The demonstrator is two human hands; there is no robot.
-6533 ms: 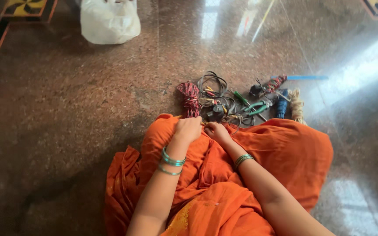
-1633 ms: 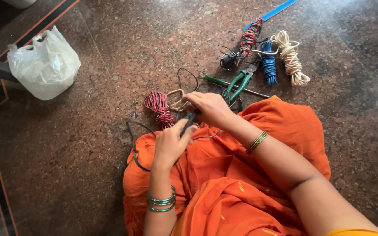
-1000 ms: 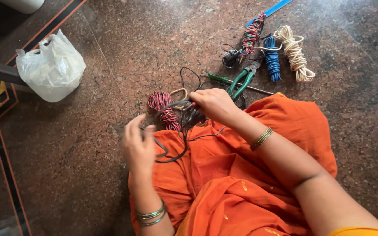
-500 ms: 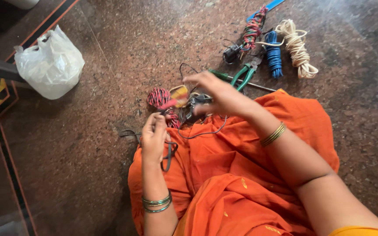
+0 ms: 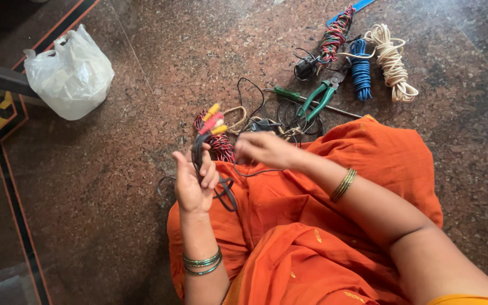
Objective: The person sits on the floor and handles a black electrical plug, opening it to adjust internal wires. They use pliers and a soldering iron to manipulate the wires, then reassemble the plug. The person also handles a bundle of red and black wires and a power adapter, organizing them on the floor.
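Observation:
My left hand (image 5: 194,182) is closed around a black cable (image 5: 225,192) whose red and yellow plugs (image 5: 212,120) stick up above the fingers. A loop of the same cable hangs below the hand over my orange garment (image 5: 334,226). My right hand (image 5: 262,149) pinches a thin black strand of that cable just to the right, fingers closed on it. Behind the hands lies a red and black wire coil (image 5: 217,142) on the floor.
On the brown stone floor (image 5: 114,169) lie green-handled pliers (image 5: 318,99), a green screwdriver (image 5: 289,95), a blue wire coil (image 5: 360,70), a cream cord coil (image 5: 392,63), a red multicolour wire bundle (image 5: 334,35) and black wires (image 5: 303,65). A white plastic bag (image 5: 70,72) sits far left.
My left hand has lifted the cable, so the coloured plugs now stand above it. My right hand has drawn back from the wire pile toward the left hand.

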